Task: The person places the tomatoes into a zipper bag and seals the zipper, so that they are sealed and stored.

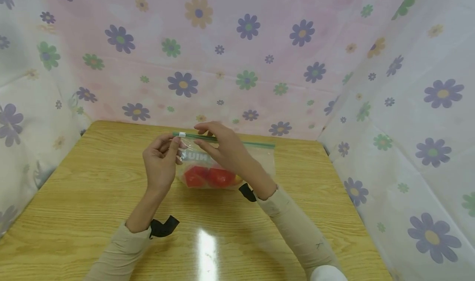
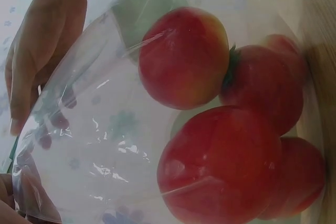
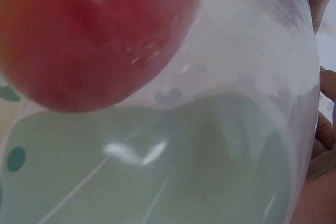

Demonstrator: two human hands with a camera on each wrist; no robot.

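A clear zip bag (image 1: 259, 157) with a green zip strip stands on the table, holding several red tomatoes (image 1: 195, 176). My left hand (image 1: 160, 161) grips its upper left corner, thumb in front, right by the white slider (image 1: 182, 135). My right hand (image 1: 230, 149) is over the top edge, thumb and forefinger spread apart at the zip strip, to the right of the slider. Through the film in the left wrist view, the tomatoes (image 2: 220, 163) lie heaped, one showing a green calyx. A single tomato (image 3: 100, 35) fills the upper left of the right wrist view.
The wood-grain table (image 1: 92, 190) extends around the bag. Flowered curtains (image 1: 222, 66) stand behind it and at both sides. Black straps (image 1: 164, 226) hang at both wrists, beside the beige sleeves (image 1: 297, 227).
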